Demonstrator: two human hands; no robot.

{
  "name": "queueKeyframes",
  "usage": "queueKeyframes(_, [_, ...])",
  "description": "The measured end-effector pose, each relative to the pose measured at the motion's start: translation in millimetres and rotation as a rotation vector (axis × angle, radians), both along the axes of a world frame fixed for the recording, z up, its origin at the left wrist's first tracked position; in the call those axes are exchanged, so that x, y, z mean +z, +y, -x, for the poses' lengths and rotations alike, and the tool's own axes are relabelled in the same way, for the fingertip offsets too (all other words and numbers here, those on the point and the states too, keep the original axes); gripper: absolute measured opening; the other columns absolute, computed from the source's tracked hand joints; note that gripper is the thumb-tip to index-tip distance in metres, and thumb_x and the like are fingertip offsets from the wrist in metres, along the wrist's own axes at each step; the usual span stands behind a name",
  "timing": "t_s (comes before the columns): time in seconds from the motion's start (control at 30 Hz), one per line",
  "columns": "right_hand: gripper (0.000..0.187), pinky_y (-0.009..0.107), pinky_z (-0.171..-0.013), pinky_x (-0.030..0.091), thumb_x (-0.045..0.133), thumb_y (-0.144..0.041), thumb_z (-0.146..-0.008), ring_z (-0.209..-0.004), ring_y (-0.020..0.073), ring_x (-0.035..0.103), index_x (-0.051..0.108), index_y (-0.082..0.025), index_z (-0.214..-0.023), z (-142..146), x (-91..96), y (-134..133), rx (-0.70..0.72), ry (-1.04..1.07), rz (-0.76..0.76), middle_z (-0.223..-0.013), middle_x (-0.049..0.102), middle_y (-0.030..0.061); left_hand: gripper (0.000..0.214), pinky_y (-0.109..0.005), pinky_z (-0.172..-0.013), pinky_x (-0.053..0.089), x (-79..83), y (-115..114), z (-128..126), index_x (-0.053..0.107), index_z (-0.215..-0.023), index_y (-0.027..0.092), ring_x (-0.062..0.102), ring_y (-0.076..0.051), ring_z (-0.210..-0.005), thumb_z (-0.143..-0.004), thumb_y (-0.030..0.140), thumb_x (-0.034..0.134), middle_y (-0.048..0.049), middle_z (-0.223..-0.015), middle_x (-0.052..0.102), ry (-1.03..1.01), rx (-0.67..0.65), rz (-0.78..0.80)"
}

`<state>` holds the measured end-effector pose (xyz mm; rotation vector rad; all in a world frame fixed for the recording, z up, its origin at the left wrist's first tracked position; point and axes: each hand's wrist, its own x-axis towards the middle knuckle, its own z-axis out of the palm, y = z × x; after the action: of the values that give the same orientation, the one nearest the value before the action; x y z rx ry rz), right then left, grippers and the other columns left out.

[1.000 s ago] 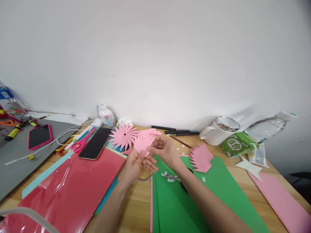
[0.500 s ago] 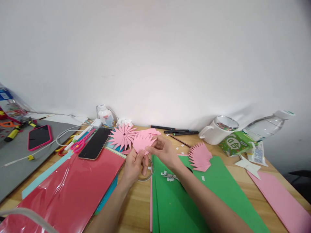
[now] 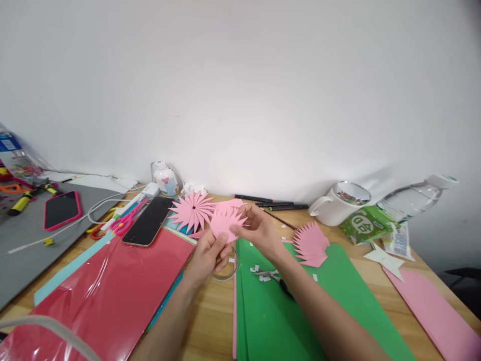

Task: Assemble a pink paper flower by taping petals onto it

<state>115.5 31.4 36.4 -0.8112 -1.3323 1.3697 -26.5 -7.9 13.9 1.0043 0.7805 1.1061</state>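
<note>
Between my two hands is a pink folded-paper fan (image 3: 224,224) with pointed tips facing away from me. My left hand (image 3: 210,252) grips its lower edge, thumb on top and fingers beneath. On its right side my right hand (image 3: 259,231) pinches the paper between thumb and fingers. Just behind it lies a round pink paper rosette (image 3: 193,208) with a dark hole at its centre. A second pink paper fan (image 3: 311,244) rests on the green paper at right. Scissors (image 3: 276,277) with black handles lie below my right wrist, partly hidden by the forearm.
Green paper sheets (image 3: 278,316) cover the right front, red paper in film (image 3: 112,291) the left. A black phone (image 3: 148,221), pink scissors (image 3: 127,220), white bottle (image 3: 166,179), black pens (image 3: 283,205), white mug (image 3: 335,204), green packet (image 3: 363,224) and clear bottle (image 3: 413,199) stand around.
The held pink fan has tilted and shifted slightly right, showing more of its flat face. My left thumb lies further up on it. More of the black scissors handle shows.
</note>
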Motion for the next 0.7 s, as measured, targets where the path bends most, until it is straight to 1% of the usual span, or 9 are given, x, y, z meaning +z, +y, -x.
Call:
queueKeyframes(0.07, [0.032,0.021,-0.059,0.043,0.078,-0.027,-0.059,-0.066,0.0096,0.050,0.052,-0.021,-0.077,-3.1,1.5,0.5,0.020,0.001,-0.019,-0.075,0.051,-0.0038,0.031,-0.011,-0.028,0.018,0.1,-0.2,1.5,0.047,-0.088,0.017,0.025,0.001,-0.029,-0.082,0.045,0.057,0.0109,-0.052,0.040,-0.012,-0.041,0.003])
queueKeyframes(0.2, [0.031,0.022,-0.059,0.044,0.077,-0.030,-0.061,-0.066,0.0103,0.050,0.055,-0.021,-0.080,-5.0,3.0,-0.1,0.035,-0.014,-0.029,-0.077,0.052,-0.0025,0.031,-0.011,-0.029,0.017,0.4,-1.1,1.8,0.045,-0.085,0.017,0.026,0.001,-0.028,-0.082,0.046,0.057,0.0107,-0.051,0.040,-0.027,-0.040,0.008])
queueKeyframes(0.33, [0.030,0.022,-0.059,0.043,0.075,-0.029,-0.062,-0.067,0.0109,0.049,0.052,-0.021,-0.078,-3.4,2.7,-0.5,0.020,-0.028,-0.045,-0.075,0.050,-0.0025,0.030,-0.011,-0.029,0.018,-0.1,-1.4,1.9,0.045,-0.082,0.017,0.027,0.001,-0.028,-0.083,0.044,0.056,0.0102,-0.052,0.041,-0.032,-0.058,-0.003])
queueKeyframes(0.57, [0.029,0.022,-0.055,0.040,0.073,-0.026,-0.062,-0.063,0.0103,0.046,0.048,-0.021,-0.075,-2.3,2.5,-0.9,0.009,-0.042,-0.046,-0.072,0.048,-0.0037,0.028,-0.011,-0.029,0.019,-1.5,-1.4,1.1,0.047,-0.089,0.017,0.026,0.001,-0.029,-0.085,0.044,0.054,0.0099,-0.053,0.041,-0.019,-0.068,-0.005])
queueKeyframes(0.7, [0.029,0.021,-0.054,0.039,0.073,-0.024,-0.061,-0.061,0.0095,0.045,0.047,-0.021,-0.075,-2.4,3.1,-1.0,0.021,-0.023,-0.040,-0.071,0.049,-0.0044,0.031,-0.012,-0.028,0.018,-1.6,-0.5,1.3,0.046,-0.088,0.017,0.026,0.000,-0.028,-0.084,0.046,0.055,0.0106,-0.052,0.041,0.020,-0.051,-0.013])
